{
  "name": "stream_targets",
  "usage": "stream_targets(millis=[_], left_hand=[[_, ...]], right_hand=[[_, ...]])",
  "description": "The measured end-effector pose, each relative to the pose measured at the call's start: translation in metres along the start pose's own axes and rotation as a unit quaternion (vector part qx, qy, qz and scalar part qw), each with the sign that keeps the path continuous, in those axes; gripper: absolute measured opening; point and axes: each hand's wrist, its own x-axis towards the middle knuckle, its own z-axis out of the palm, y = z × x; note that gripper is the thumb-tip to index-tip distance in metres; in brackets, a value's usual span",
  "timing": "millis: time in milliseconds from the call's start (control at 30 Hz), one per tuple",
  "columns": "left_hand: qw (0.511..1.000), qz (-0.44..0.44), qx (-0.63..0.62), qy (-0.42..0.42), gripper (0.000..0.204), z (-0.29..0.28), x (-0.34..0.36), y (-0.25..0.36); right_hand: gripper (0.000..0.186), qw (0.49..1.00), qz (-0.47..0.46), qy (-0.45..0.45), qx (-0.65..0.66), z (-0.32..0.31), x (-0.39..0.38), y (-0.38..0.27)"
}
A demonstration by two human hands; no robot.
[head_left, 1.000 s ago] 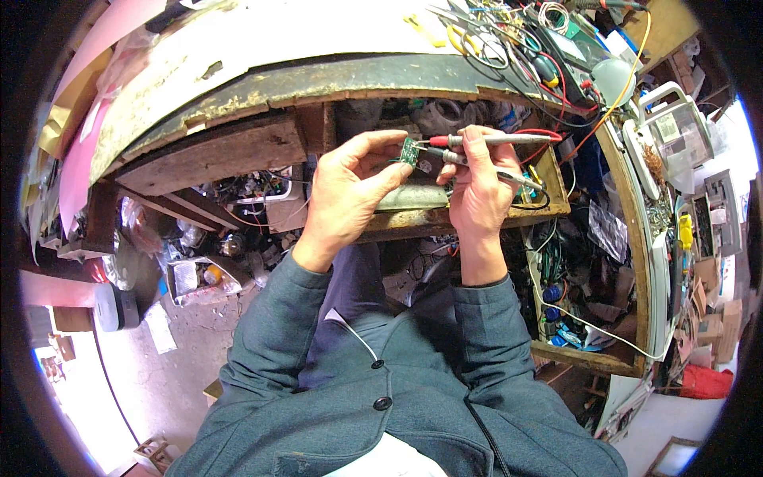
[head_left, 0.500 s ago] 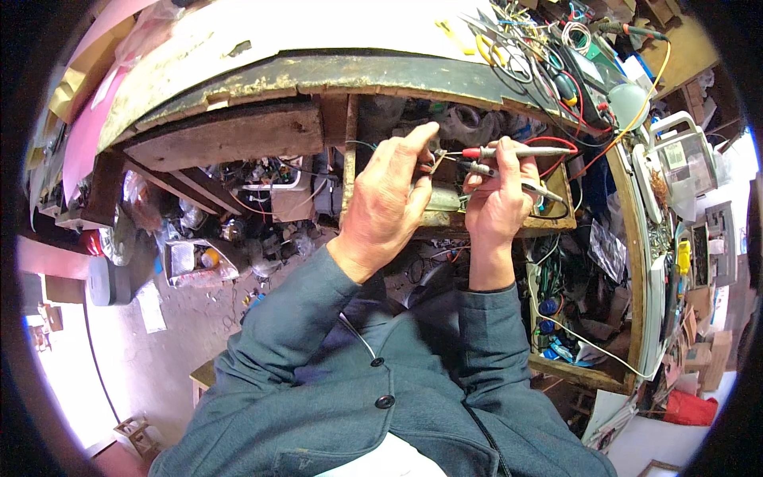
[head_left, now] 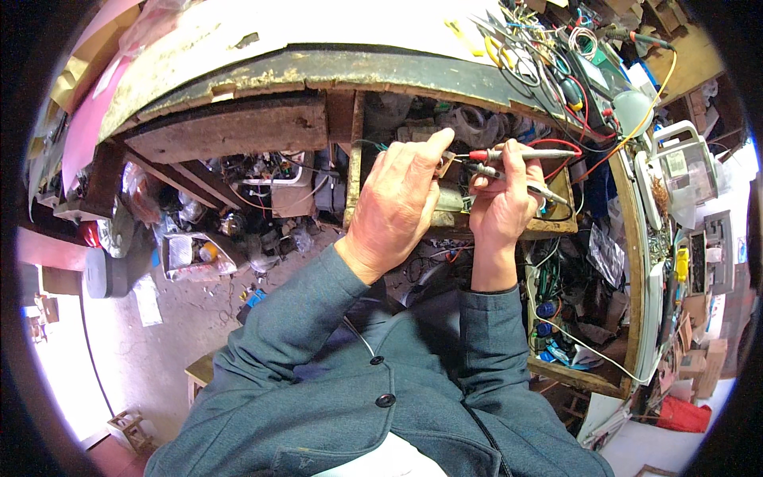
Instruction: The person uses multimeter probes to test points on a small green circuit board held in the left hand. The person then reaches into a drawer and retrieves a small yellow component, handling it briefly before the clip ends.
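Observation:
My left hand [head_left: 393, 199] is closed on a small circuit board [head_left: 444, 164], which is turned so that mostly its edge shows beyond my fingers. In my right hand [head_left: 509, 203] are two meter probes: a red-tipped one [head_left: 485, 155] with a grey barrel, and a black one [head_left: 486, 170] just below it. Their tips point left at the board; I cannot tell whether they touch it. A red lead loops behind the probes. Both hands are over an open wooden drawer [head_left: 548, 226] filled with bagged and loose parts.
The workbench [head_left: 294, 56] carries cables, pliers [head_left: 499, 49] and tools at the top right. A box of parts [head_left: 199, 256] stands on the littered floor [head_left: 151, 350] at left. More clutter fills a wooden compartment [head_left: 636, 350] and shelves at right.
My left hand has moved right and turned, back now upward, so the board's green face is hidden. My right hand with both probes has shifted slightly right and down.

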Motion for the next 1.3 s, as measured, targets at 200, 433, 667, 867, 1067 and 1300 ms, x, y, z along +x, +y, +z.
stream_targets(millis=[200,433,667,867,1067,1300], left_hand=[[1.000,-0.019,-0.019,0.003,0.070,0.000,-0.001,0.001],[0.998,-0.059,-0.029,0.007,0.066,0.000,-0.002,0.000],[0.996,-0.078,-0.052,0.012,0.044,-0.003,0.003,0.005],[0.974,-0.188,-0.129,-0.012,0.030,-0.008,0.006,0.002],[0.874,-0.336,-0.350,-0.035,0.029,-0.016,0.011,-0.010],[0.829,-0.350,-0.435,-0.040,0.030,-0.023,0.012,-0.023]], right_hand=[[0.010,1.000,0.003,-0.009,0.004,-0.001,0.000,0.000],[0.012,1.000,0.001,-0.017,0.000,-0.002,0.000,0.001],[0.012,0.999,0.005,-0.034,-0.005,-0.001,0.000,0.000],[0.013,0.999,0.013,-0.039,-0.006,-0.002,0.000,-0.003],[0.015,0.999,0.015,-0.041,0.004,-0.002,0.000,-0.002],[0.017,0.998,0.011,-0.055,0.005,-0.005,0.000,-0.001]])
